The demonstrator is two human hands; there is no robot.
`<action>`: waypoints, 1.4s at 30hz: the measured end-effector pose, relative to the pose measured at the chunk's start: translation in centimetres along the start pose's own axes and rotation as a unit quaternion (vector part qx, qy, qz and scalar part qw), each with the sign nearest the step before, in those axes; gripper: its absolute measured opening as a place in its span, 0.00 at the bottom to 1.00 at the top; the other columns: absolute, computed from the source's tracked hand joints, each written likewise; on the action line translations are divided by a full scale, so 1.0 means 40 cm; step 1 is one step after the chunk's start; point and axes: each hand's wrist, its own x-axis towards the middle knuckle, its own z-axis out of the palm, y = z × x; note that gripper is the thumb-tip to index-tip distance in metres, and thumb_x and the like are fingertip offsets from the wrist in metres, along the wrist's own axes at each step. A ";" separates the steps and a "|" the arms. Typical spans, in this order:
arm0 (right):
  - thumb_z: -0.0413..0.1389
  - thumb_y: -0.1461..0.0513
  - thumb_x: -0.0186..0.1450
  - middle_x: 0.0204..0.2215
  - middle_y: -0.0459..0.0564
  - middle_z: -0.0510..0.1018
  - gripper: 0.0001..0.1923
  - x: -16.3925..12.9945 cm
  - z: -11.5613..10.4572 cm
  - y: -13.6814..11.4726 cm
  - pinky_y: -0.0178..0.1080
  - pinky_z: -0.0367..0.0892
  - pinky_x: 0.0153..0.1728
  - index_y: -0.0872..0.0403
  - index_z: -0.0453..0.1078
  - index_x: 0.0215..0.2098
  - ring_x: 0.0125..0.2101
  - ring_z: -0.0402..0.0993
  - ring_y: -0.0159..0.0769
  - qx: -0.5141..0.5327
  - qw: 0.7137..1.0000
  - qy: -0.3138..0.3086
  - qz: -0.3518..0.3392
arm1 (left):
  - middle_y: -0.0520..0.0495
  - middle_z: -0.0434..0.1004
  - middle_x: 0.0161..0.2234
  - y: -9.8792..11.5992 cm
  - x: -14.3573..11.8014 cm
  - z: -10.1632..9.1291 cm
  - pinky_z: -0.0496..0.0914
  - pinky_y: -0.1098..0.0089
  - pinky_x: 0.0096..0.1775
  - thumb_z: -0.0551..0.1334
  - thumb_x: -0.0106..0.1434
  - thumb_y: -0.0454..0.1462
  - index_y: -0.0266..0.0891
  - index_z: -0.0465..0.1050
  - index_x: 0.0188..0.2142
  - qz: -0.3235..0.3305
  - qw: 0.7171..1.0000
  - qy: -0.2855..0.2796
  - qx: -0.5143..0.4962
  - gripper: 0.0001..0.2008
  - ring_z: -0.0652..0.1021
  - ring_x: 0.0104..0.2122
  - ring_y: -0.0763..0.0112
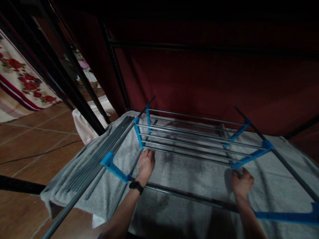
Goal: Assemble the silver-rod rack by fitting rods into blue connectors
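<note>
Dim red fabric walls [211, 76] close in the space, with a grey towel [179, 169] spread over the tiled floor [37, 139] under a metal rack [194, 139] with blue plastic brackets. The rack's shelf of thin grey rods sits just above the towel, between the two hands.

The left hand [146, 164] lies flat, fingers [147, 155] stretched out and open, their tips touching the nearest rod close to the left blue bracket [138, 132]; it grips nothing. A dark watch [136, 186] sits on that wrist. The right hand [242, 182] is curled shut at the shelf's front right corner, right under the right blue bracket [251, 156]; it seems to hold the rod end or bracket there, though the light is too poor to tell which.

Loose rods [104, 152] lie bundled on the towel to the left, beside a long upright pole [99, 166].

To seat this shelf well, I judge both sides should be pressed evenly, keeping the rods level so neither bracket twists, and the left fingers kept clear of the joint.
</note>
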 end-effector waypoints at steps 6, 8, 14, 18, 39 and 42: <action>0.49 0.53 0.73 0.50 0.64 0.78 0.23 -0.156 0.026 -0.209 0.59 0.72 0.57 0.56 0.71 0.59 0.54 0.75 0.56 0.167 0.965 -0.101 -0.176 | 0.28 0.78 0.51 -0.081 0.038 -0.021 0.73 0.46 0.59 0.60 0.70 0.32 0.31 0.73 0.53 -0.202 0.976 0.083 -0.017 0.13 0.79 0.54 0.43; 0.47 0.56 0.76 0.54 0.62 0.79 0.20 -0.194 0.045 -0.320 0.57 0.71 0.59 0.54 0.72 0.60 0.56 0.75 0.53 0.169 0.937 -0.150 -0.265 | 0.29 0.78 0.54 -0.095 0.077 -0.016 0.72 0.49 0.61 0.61 0.68 0.30 0.31 0.71 0.57 -0.216 0.972 0.084 -0.032 0.18 0.78 0.57 0.47; 0.45 0.63 0.80 0.64 0.58 0.79 0.22 -0.225 0.106 -0.559 0.54 0.60 0.69 0.52 0.71 0.68 0.65 0.72 0.48 0.054 0.856 -0.272 -0.437 | 0.40 0.81 0.45 -0.105 0.119 0.014 0.75 0.62 0.54 0.63 0.65 0.29 0.39 0.78 0.43 -0.241 0.965 0.052 -0.085 0.09 0.81 0.48 0.58; 0.49 0.64 0.80 0.65 0.59 0.78 0.22 -0.228 0.138 -0.632 0.49 0.62 0.68 0.54 0.70 0.69 0.65 0.73 0.46 0.006 0.824 -0.322 -0.467 | 0.37 0.82 0.49 -0.109 0.111 0.025 0.75 0.62 0.53 0.64 0.69 0.33 0.39 0.79 0.44 -0.267 0.958 0.055 -0.090 0.06 0.81 0.48 0.57; 0.47 0.61 0.83 0.55 0.52 0.85 0.16 -0.213 0.164 -0.687 0.40 0.70 0.52 0.48 0.77 0.58 0.55 0.81 0.42 -0.070 0.803 -0.380 -0.454 | 0.36 0.82 0.55 -0.084 0.107 0.021 0.73 0.62 0.51 0.63 0.73 0.35 0.38 0.81 0.50 -0.316 0.943 0.049 -0.089 0.10 0.81 0.51 0.56; 0.47 0.61 0.83 0.56 0.53 0.84 0.17 -0.212 0.165 -0.688 0.40 0.70 0.52 0.48 0.76 0.59 0.56 0.81 0.42 -0.071 0.801 -0.377 -0.459 | 0.36 0.81 0.55 -0.085 0.105 0.022 0.72 0.62 0.52 0.63 0.73 0.35 0.39 0.81 0.49 -0.310 0.945 0.049 -0.089 0.09 0.80 0.51 0.55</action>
